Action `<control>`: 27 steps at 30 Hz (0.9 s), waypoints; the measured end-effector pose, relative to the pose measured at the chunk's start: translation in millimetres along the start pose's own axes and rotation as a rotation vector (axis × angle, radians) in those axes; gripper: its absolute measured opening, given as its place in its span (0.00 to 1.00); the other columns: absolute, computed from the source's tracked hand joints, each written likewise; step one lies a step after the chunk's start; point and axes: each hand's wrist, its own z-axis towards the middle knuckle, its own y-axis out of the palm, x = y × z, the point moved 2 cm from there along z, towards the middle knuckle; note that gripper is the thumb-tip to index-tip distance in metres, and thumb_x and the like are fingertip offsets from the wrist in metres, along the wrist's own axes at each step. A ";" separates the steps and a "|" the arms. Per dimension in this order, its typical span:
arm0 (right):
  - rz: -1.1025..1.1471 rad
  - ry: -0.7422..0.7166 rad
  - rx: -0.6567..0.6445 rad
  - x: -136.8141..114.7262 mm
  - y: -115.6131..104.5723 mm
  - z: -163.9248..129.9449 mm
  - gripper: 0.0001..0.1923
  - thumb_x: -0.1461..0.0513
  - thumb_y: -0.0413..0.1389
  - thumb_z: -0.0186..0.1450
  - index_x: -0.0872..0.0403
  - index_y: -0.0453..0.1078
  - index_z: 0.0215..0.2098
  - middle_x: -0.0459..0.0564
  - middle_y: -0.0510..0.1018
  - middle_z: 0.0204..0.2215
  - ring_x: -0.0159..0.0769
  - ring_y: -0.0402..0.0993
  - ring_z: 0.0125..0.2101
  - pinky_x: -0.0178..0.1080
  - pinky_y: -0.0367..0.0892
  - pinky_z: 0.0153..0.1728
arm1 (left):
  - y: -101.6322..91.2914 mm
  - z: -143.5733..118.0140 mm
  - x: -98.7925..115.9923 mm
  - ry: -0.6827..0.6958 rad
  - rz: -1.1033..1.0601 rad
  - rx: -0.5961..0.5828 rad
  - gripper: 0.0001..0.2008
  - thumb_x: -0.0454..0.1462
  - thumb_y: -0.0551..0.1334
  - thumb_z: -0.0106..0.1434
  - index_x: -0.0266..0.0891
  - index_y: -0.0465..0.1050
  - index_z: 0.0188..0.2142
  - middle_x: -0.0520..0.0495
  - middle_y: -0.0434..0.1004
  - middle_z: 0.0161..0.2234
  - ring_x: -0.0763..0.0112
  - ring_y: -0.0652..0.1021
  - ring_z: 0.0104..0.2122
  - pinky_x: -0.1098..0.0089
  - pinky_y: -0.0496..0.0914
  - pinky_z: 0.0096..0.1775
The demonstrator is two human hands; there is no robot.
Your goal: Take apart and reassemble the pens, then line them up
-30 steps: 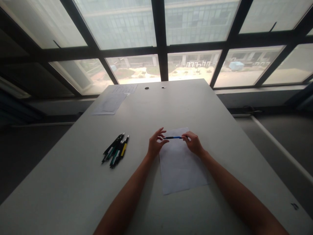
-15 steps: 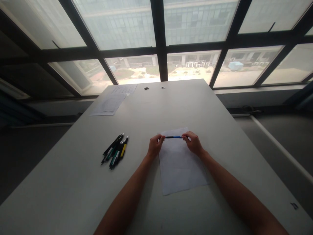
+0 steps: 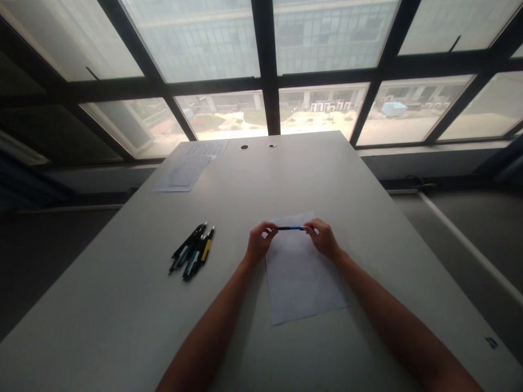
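Observation:
A slim pen (image 3: 291, 228), black on its left part and blue on its right, lies level between my two hands. My left hand (image 3: 259, 239) pinches its black end between thumb and fingers. The blue end is in the closed fingers of my right hand (image 3: 322, 237). Beneath the pen, a white sheet of paper (image 3: 304, 283) rests slightly askew on the table. Both pen tips are partly hidden by my fingers.
On the white table (image 3: 245, 190), several pens (image 3: 192, 251) with black, green and yellow parts lie in a pile to the left. Printed papers (image 3: 180, 171) are at the far left. A small dark mark or object (image 3: 491, 342) sits near the right edge. Windows (image 3: 229, 114) stand beyond.
The fingers of my left hand have shifted slightly along the black end of the pen. My right hand and the paper look the same.

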 end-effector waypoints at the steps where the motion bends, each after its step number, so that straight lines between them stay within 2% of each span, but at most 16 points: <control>1: 0.005 0.000 0.003 0.2 0.0 0.0 0.14 0.54 0.53 0.71 0.52 0.73 0.32 0.49 0.77 0.27 0.39 0.72 0.31 0.40 0.66 0.37 | 0.4 0.2 -0.2 0.011 -0.024 -0.017 0.13 0.39 0.67 0.61 0.41 0.75 0.45 0.44 0.81 0.42 0.66 0.79 0.40 0.65 0.74 0.41; 3: 0.010 0.002 0.011 0.8 0.0 0.1 0.14 0.54 0.53 0.71 0.52 0.73 0.32 0.49 0.77 0.27 0.39 0.72 0.31 0.40 0.66 0.36 | 0.5 1.0 -1.1 0.020 -0.060 -0.024 0.26 0.41 0.71 0.57 0.42 0.69 0.54 0.40 0.78 0.49 0.64 0.78 0.45 0.65 0.74 0.42; 4: 0.009 0.004 0.015 1.2 0.0 0.2 0.14 0.54 0.53 0.71 0.52 0.73 0.32 0.49 0.77 0.27 0.39 0.72 0.31 0.40 0.66 0.37 | 0.1 1.5 -1.8 0.011 -0.064 -0.007 0.30 0.43 0.71 0.56 0.43 0.66 0.57 0.39 0.77 0.50 0.64 0.78 0.46 0.66 0.74 0.42; 5: 0.008 0.006 0.017 1.5 0.0 0.2 0.14 0.54 0.53 0.71 0.52 0.73 0.33 0.49 0.77 0.27 0.39 0.72 0.31 0.40 0.66 0.37 | -0.7 1.9 -2.6 -0.008 -0.056 0.021 0.30 0.45 0.71 0.57 0.42 0.66 0.56 0.40 0.77 0.49 0.64 0.78 0.45 0.67 0.73 0.41; 8: 0.005 0.011 0.018 1.8 0.0 0.1 0.14 0.53 0.53 0.71 0.52 0.73 0.33 0.49 0.77 0.27 0.39 0.73 0.31 0.41 0.67 0.37 | -2.7 2.8 -4.5 -0.081 0.025 0.064 0.18 0.52 0.62 0.64 0.39 0.73 0.41 0.45 0.77 0.36 0.67 0.77 0.36 0.69 0.70 0.37; 11: 0.001 0.011 0.008 1.4 0.1 0.1 0.14 0.54 0.53 0.71 0.52 0.74 0.33 0.49 0.77 0.27 0.39 0.72 0.31 0.41 0.67 0.37 | -2.3 2.6 -4.1 -0.118 0.119 0.010 0.25 0.54 0.55 0.68 0.38 0.71 0.26 0.50 0.72 0.25 0.70 0.72 0.27 0.71 0.65 0.32; 13: -0.001 0.007 0.000 1.2 0.1 0.2 0.14 0.54 0.53 0.71 0.52 0.74 0.32 0.49 0.77 0.27 0.39 0.72 0.31 0.41 0.67 0.37 | -1.6 2.3 -2.6 -0.117 0.143 -0.011 0.26 0.54 0.54 0.68 0.38 0.70 0.23 0.51 0.70 0.22 0.71 0.70 0.25 0.71 0.62 0.31; 17: -0.007 0.001 -0.005 1.7 0.2 0.6 0.15 0.53 0.53 0.71 0.52 0.74 0.32 0.49 0.77 0.27 0.39 0.72 0.31 0.41 0.66 0.37 | -0.9 2.2 0.4 -0.078 0.143 -0.001 0.21 0.51 0.59 0.66 0.39 0.71 0.25 0.51 0.72 0.24 0.71 0.72 0.27 0.70 0.65 0.33; 22: -0.008 0.009 0.010 2.3 -0.3 1.0 0.15 0.53 0.53 0.71 0.52 0.74 0.32 0.49 0.77 0.26 0.39 0.73 0.31 0.41 0.67 0.36 | -0.7 2.5 1.0 -0.012 0.074 0.004 0.11 0.45 0.64 0.64 0.40 0.74 0.33 0.49 0.77 0.32 0.69 0.76 0.33 0.70 0.69 0.37; 27: 0.001 0.018 0.006 3.2 0.1 0.5 0.15 0.54 0.53 0.71 0.52 0.74 0.32 0.49 0.77 0.27 0.39 0.72 0.31 0.41 0.67 0.36 | -1.2 1.9 1.7 0.032 0.042 -0.009 0.04 0.38 0.65 0.62 0.41 0.75 0.36 0.47 0.78 0.35 0.68 0.77 0.36 0.69 0.69 0.37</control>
